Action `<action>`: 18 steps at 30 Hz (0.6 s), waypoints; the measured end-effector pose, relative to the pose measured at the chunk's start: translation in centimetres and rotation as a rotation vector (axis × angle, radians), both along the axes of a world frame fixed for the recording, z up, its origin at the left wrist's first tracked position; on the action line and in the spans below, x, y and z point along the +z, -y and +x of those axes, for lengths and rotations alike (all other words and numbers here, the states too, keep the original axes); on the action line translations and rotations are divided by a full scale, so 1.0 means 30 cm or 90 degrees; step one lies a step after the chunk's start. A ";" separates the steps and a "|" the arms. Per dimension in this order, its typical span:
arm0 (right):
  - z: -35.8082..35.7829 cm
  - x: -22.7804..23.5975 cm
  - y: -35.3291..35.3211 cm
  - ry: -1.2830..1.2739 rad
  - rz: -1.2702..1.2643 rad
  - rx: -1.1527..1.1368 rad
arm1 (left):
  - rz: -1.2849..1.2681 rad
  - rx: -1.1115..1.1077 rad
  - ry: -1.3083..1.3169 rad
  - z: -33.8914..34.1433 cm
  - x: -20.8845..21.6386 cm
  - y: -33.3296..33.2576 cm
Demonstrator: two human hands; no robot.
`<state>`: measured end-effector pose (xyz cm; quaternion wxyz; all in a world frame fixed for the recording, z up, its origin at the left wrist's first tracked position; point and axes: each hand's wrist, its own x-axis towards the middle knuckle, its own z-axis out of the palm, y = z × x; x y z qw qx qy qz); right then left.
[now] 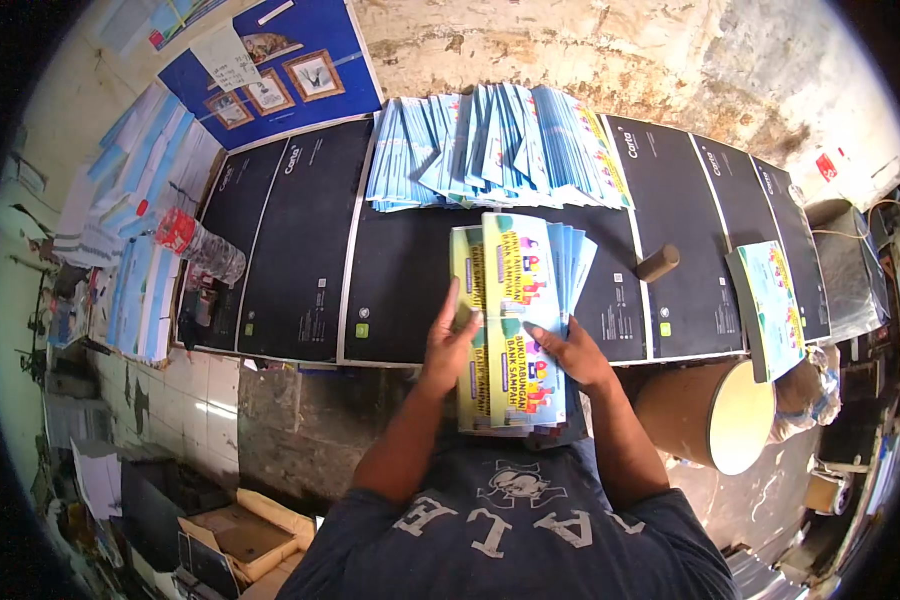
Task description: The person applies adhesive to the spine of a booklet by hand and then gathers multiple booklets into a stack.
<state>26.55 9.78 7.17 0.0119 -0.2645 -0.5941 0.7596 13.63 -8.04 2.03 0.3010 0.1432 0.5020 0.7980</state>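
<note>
Between my hands is a fanned bundle of thin booklets, with yellow covers in front and light blue ones showing behind at the right. My left hand grips the bundle's left edge, thumb on the front cover. On the other side my right hand closes around the right edge, its thumb pressing on the top booklet. The bundle is held over the near edge of the black-covered table. Beyond it, a long overlapping row of light blue booklets lies along the table's far side.
Right of the bundle stands a short brown cylinder. A thick stack of booklets sits at the table's right end. On the left are a clear plastic bottle and piled paper. A round drum stands below the table's right side.
</note>
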 end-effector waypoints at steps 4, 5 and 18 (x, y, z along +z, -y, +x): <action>0.056 -0.057 -0.063 -0.039 -0.027 -0.044 | 0.016 0.022 -0.017 -0.105 0.020 0.121; 0.058 -0.070 -0.072 -0.023 0.003 -0.037 | 0.102 0.012 0.029 -0.125 0.010 0.150; 0.019 -0.066 0.023 0.155 0.976 0.074 | 0.009 0.001 -0.064 -0.012 -0.013 -0.031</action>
